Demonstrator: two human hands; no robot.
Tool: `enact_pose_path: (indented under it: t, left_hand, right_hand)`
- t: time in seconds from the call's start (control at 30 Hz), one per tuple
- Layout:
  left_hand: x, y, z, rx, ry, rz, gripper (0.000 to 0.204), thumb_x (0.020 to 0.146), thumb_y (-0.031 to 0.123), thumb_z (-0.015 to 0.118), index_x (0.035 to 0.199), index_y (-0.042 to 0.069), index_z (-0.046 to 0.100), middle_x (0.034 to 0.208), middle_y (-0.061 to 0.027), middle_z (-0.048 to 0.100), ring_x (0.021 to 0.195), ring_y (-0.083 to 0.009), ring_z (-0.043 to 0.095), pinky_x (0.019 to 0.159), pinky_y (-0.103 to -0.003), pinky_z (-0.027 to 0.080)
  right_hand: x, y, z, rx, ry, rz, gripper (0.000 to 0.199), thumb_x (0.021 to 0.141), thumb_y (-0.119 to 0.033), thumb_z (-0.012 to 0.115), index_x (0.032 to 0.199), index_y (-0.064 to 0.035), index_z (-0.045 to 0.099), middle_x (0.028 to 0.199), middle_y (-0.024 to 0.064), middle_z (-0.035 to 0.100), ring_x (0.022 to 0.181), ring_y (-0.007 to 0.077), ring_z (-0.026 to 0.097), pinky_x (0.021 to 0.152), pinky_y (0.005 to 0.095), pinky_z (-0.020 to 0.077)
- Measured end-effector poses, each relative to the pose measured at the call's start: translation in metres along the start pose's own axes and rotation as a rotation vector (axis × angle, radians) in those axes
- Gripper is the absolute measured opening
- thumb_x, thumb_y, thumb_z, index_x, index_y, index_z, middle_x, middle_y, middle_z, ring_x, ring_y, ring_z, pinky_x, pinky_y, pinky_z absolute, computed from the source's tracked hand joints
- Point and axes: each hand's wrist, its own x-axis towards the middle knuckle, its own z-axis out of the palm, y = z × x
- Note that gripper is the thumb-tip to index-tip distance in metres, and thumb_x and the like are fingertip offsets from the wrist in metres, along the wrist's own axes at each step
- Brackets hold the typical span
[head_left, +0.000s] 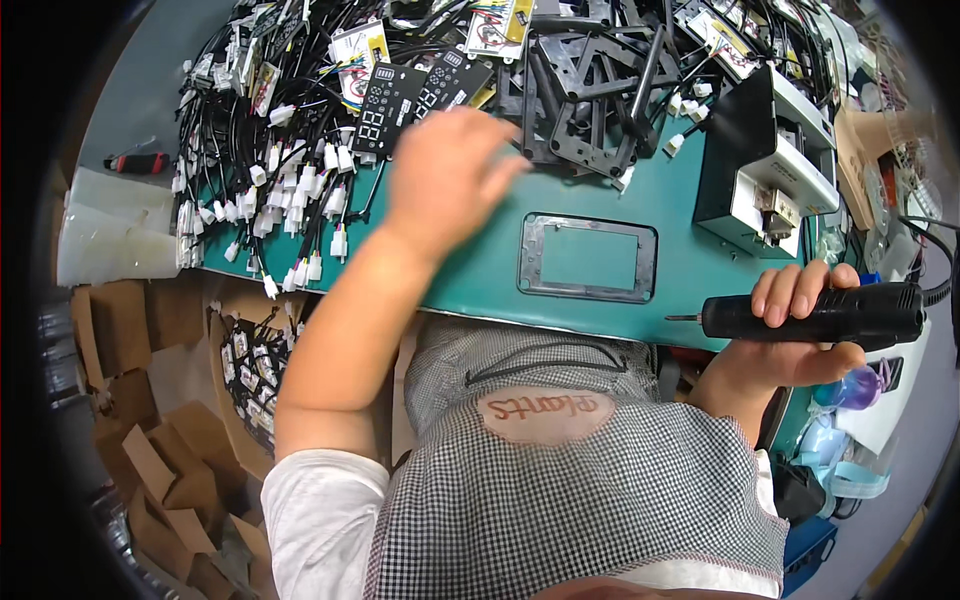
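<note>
Your right hand is wrapped tight around the black electric screwdriver out at 3 o'clock off the green bench, long axis basically flat, bit tip pointing toward 9 o'clock at the grey rectangular frame lying near it. Your left hand is up around 12 o'clock from that frame, fingers loosely spread and holding nothing, hovering by the black display boards and the pile of black brackets

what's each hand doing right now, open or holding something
Left hand: open, fingers spread, holding nothing, over the black display boards.
Right hand: closed around the black electric screwdriver.
</note>
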Motion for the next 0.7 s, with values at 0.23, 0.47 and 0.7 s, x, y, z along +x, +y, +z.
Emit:
enact_pose_path:
  t: [0.23,0.47,0.7]
  left_hand:
    - [-0.036,-0.079,-0.024,0.567,-0.020,-0.437,0.072,0.068,0.037,0.080,0.127,0.007,0.050,0.108,-0.0188,0.060,0.097,-0.0359,0.060,0.083,-0.045,0.049]
    - [-0.027,-0.075,-0.033,0.448,0.164,-0.504,0.072,0.071,0.026,0.066,0.136,0.003,0.043,0.114,-0.0229,0.056,0.104,-0.0386,0.057,0.091,-0.046,0.046]
    - [0.009,-0.112,-0.184,-0.272,0.811,-0.532,0.035,0.096,0.027,0.050,0.119,0.003,0.061,0.106,-0.0123,0.065,0.085,-0.0178,0.063,0.080,-0.030,0.047]
  right_hand:
    - [0.002,0.004,-0.003,0.018,-0.009,0.006,0.073,0.082,-0.060,0.063,0.121,-0.0009,0.046,0.079,0.0086,0.053,0.058,0.0175,0.056,0.052,0.0322,0.0498]
    - [0.001,-0.001,-0.004,-0.016,-0.007,-0.023,0.074,0.081,-0.061,0.063,0.120,-0.0010,0.045,0.079,0.0082,0.053,0.057,0.0181,0.055,0.052,0.0318,0.0493]
    - [0.005,-0.013,-0.021,-0.032,0.030,-0.050,0.072,0.082,-0.063,0.061,0.121,-0.0037,0.048,0.079,0.0083,0.053,0.058,0.0185,0.054,0.053,0.0324,0.0477]
